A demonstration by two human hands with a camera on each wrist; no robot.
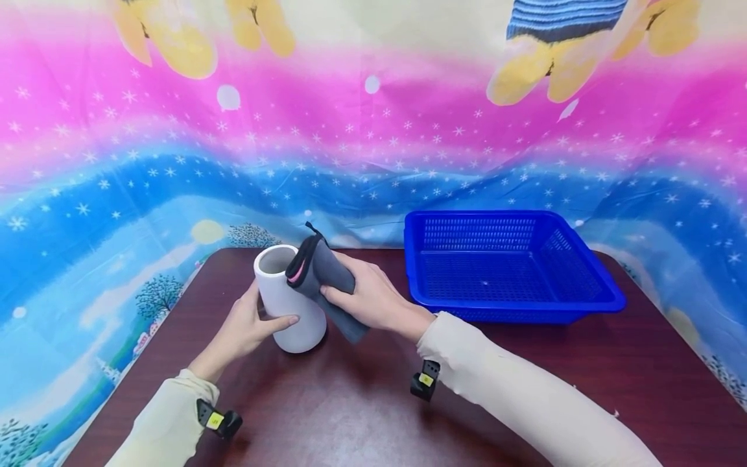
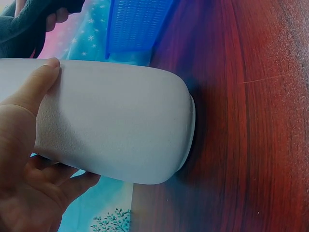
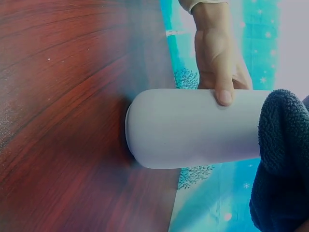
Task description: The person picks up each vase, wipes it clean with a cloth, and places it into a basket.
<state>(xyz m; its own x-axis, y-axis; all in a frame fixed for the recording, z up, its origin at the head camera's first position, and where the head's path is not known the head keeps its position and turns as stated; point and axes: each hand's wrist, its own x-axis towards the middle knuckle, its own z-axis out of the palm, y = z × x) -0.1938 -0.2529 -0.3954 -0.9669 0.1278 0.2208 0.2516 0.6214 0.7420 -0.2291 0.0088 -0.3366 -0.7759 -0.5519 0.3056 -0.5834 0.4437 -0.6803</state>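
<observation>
A white, smooth, open-topped vase [image 1: 292, 318] stands on the table, its opening facing up. My left hand [image 1: 242, 327] grips its side, thumb across the front and fingers round the far side; the left wrist view shows the thumb lying along the white vase wall [image 2: 116, 121]. In my right hand [image 1: 376, 295] is a folded dark grey towel [image 1: 334, 266] with black trim, a hanging loop and a bit of pink. The towel is at the vase's upper right side, overlapping the rim in the head view. Its fuzzy pile [image 3: 285, 140] shows in the right wrist view.
A blue perforated plastic basket [image 1: 519, 305] sits at the back right of the dark reddish-brown wooden table [image 1: 327, 415]. Behind the table hangs a printed cloth [image 1: 373, 143] in pink and blue. Small black devices [image 1: 218, 420] are strapped at both wrists.
</observation>
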